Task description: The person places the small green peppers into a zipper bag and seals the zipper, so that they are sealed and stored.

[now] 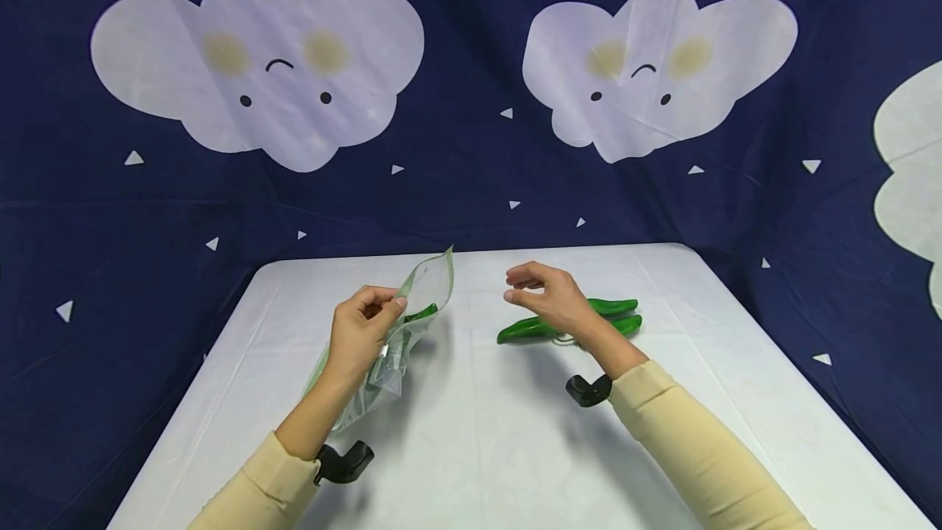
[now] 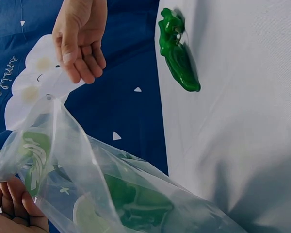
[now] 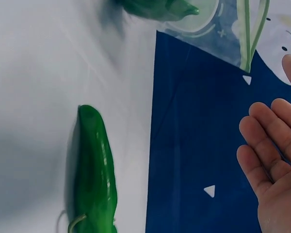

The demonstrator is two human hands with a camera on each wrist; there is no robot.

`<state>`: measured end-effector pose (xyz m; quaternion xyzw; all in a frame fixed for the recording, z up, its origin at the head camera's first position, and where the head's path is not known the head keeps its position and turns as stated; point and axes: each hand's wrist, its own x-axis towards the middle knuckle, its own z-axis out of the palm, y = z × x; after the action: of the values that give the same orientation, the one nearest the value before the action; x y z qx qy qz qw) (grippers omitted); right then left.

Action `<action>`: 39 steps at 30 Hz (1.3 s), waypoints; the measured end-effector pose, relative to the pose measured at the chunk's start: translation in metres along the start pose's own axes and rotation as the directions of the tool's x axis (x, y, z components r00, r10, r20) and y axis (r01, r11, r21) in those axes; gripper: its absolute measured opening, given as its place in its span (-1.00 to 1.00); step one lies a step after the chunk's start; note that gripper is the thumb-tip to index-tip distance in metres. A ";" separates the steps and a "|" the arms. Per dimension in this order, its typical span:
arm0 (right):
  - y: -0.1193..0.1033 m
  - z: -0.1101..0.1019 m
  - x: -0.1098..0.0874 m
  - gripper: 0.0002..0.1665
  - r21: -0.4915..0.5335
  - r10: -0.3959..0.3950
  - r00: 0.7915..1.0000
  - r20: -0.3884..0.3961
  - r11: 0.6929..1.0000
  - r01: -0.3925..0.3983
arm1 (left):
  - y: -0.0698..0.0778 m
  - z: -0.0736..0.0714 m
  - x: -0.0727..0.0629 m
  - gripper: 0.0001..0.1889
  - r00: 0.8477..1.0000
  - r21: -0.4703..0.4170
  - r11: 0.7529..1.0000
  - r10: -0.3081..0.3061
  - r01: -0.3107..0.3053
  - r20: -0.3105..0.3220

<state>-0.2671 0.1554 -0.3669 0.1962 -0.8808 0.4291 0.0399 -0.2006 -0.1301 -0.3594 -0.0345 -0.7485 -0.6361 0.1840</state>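
Observation:
My left hand (image 1: 361, 330) pinches the rim of a clear zip bag (image 1: 393, 366) with a pale green edge, holding it tilted above the table. The bag's mouth gapes toward the upper right. Inside lies a green pepper (image 2: 136, 199), its tip (image 1: 423, 313) showing near the mouth. My right hand (image 1: 555, 297) is raised in front of the bag with fingers loosely bent and nothing in them. Long green peppers (image 1: 526, 330) lie side by side on the table beneath that hand, partly hidden by it in the head view. One pepper (image 3: 94, 170) shows a thin curved stem.
A white cloth-covered table (image 1: 471, 448) spreads under both hands. Behind it hangs a dark blue curtain (image 1: 471, 145) with clouds and small white triangles. Each wrist carries a black camera mount (image 1: 346, 462).

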 end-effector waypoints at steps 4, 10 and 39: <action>0.007 -0.003 -0.004 -0.56 -0.003 0.013 1.000 -0.007 1.000 -0.013 | 0.001 0.000 0.000 -0.90 1.000 -0.001 1.000 -0.006 0.006 0.002; 0.019 -0.011 -0.010 -0.54 -0.022 0.022 1.000 -0.018 1.000 -0.022 | 0.000 0.000 0.000 -0.89 1.000 0.002 1.000 -0.015 0.015 0.001; 0.075 -0.024 -0.024 -0.51 -0.107 0.189 0.982 -0.025 0.976 -0.190 | -0.001 0.000 0.000 -0.88 1.000 -0.007 1.000 -0.017 0.017 0.005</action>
<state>-0.2762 0.2230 -0.4130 0.1057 -0.9171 0.3840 0.0160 -0.2006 -0.1302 -0.3599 -0.0305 -0.7471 -0.6401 0.1768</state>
